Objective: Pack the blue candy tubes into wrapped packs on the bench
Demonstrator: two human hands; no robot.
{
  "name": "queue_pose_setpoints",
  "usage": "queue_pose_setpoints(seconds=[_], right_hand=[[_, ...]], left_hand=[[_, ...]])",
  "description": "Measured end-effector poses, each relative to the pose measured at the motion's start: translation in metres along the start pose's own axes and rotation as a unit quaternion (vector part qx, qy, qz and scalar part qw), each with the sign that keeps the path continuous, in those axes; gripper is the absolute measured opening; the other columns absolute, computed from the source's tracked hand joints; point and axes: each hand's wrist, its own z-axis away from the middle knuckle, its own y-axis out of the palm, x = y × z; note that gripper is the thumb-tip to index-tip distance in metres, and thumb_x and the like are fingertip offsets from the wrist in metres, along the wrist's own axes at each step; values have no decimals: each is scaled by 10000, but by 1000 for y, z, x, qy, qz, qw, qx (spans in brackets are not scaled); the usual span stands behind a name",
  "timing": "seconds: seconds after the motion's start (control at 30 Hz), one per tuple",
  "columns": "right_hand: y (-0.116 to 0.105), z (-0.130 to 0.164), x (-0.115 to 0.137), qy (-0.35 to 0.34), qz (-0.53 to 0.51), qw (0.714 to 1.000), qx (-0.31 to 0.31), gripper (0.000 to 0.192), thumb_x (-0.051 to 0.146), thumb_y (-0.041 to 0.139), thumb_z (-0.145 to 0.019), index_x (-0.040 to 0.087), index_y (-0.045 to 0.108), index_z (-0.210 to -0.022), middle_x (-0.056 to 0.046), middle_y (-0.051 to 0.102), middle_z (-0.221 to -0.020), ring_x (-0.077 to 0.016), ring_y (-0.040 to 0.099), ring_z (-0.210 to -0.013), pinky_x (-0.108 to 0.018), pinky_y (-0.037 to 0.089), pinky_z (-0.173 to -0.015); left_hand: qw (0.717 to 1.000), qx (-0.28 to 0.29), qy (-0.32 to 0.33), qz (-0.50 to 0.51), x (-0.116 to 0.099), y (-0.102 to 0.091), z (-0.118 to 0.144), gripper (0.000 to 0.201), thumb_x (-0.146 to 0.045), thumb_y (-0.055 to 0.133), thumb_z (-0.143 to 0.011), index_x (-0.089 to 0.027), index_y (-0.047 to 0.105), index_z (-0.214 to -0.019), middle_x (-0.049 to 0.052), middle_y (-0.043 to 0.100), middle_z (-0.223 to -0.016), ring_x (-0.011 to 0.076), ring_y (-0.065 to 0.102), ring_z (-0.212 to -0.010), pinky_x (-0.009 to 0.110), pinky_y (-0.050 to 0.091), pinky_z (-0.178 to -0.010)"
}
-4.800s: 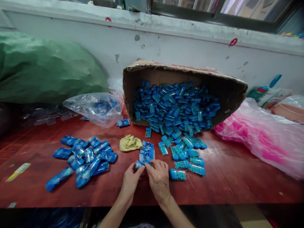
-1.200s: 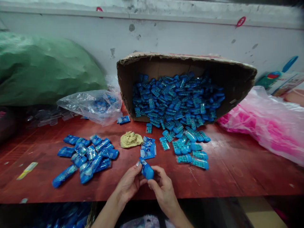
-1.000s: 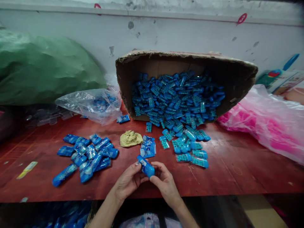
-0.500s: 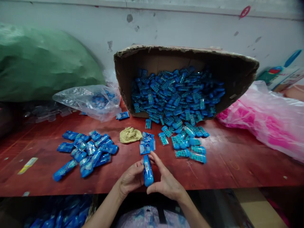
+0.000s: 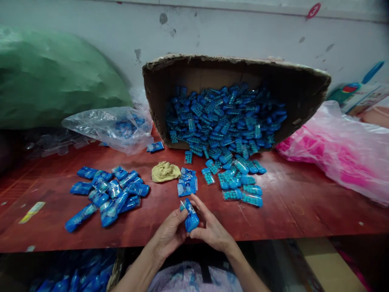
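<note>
Between my two hands, near the table's front edge, is a small blue-capped container (image 5: 192, 221) with a blue printed sleeve around it. My left hand (image 5: 172, 233) pinches its left side, thumb on top. On the other side, my right hand (image 5: 214, 231) has its thumb at the capped end and its fingers along the edge. Just beyond my fingertips lies a small stack of flat blue printed sleeves (image 5: 186, 187). To the right, several clear containers of blue beads (image 5: 232, 180) lie loose. A pile of containers in blue sleeves (image 5: 114, 190) lies to the left.
A tipped cardboard box (image 5: 154, 99) holds a heap of bead containers facing me. A crumpled yellow cloth (image 5: 165, 172) lies before it. Clear plastic bag (image 5: 100, 125) and large green sack (image 5: 57, 81) stand left, pink-filled bag (image 5: 331, 158) right. Blue items (image 5: 75, 275) sit below the table edge.
The container has turned from nearly upright in view to a slant, its capped end now further right. My right thumb and fingers have closed in on it.
</note>
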Motion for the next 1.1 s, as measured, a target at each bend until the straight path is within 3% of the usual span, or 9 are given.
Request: queue_pose_setpoints(seconds=[0.13, 0.27, 0.47, 0.63, 0.8, 0.93, 1.1], right_hand=[[1, -1, -1, -12, 29, 999, -36, 813, 87, 697, -595, 353, 369, -1290, -1, 468, -1250, -201, 468, -1127, -323, 428, -894], [-3, -3, 0, -8, 49, 998, -36, 627, 123, 602, -683, 308, 437, -1259, -3, 522, -1217, -200, 533, -1033, -355, 426, -895], [-6, -7, -7, -44, -5, 999, -2, 519, 224, 605, -752, 269, 459, -1248, -23, 500, -1279, -221, 415, -1198, -389, 283, -1017], [-1, -8, -18, -7, -92, 996, -14, 547, 275, 645, -732, 272, 455, -1245, -33, 552, -1212, -221, 484, -1124, -396, 328, -980], [-3, -7, -19, 2, -94, 995, -26, 590, 314, 691, -687, 255, 470, -1232, -45, 564, -1192, -229, 496, -1105, -395, 330, -976], [-4, -7, -18, 6, -123, 992, -11, 496, 395, 591, -773, 242, 477, -1230, -55, 540, -1224, -215, 472, -1141, -371, 328, -980], [4, -12, -14, 42, -114, 990, -66, 475, 352, 631, -740, 241, 511, -1185, -59, 589, -1146, -208, 561, -1003, -353, 461, -819]], left_hand=[[999, -43, 19, 6, 4, 3, 1, 226, -263, 639, -711, -137, 634, -899, 36, 656, -696, 144, 617, -635, 232, 494, -559], [998, -63, 18, 5, 1, 9, 3, 167, -258, 608, -740, -124, 625, -837, 49, 672, -712, 131, 622, -598, 224, 505, -528], [995, -95, -4, -5, -2, 6, 2, 124, -241, 574, -768, -131, 601, -820, 43, 689, -728, 145, 648, -595, 261, 536, -543], [994, -111, 19, 8, 3, 5, 0, 110, -227, 560, -779, -125, 593, -801, 33, 681, -698, 130, 640, -590, 251, 538, -542], [989, -144, 3, 12, 6, 9, 0, 151, -254, 533, -797, -119, 579, -845, 41, 678, -696, 128, 630, -544, 250, 528, -501], [992, -124, 8, -15, 4, 5, 0, 173, -283, 570, -768, -138, 571, -864, 39, 679, -702, 148, 645, -593, 255, 525, -526], [986, -123, 64, -95, 6, 0, 0, 271, -314, 633, -701, -166, 558, -915, 38, 682, -814, 143, 643, -656, 256, 514, -586]])
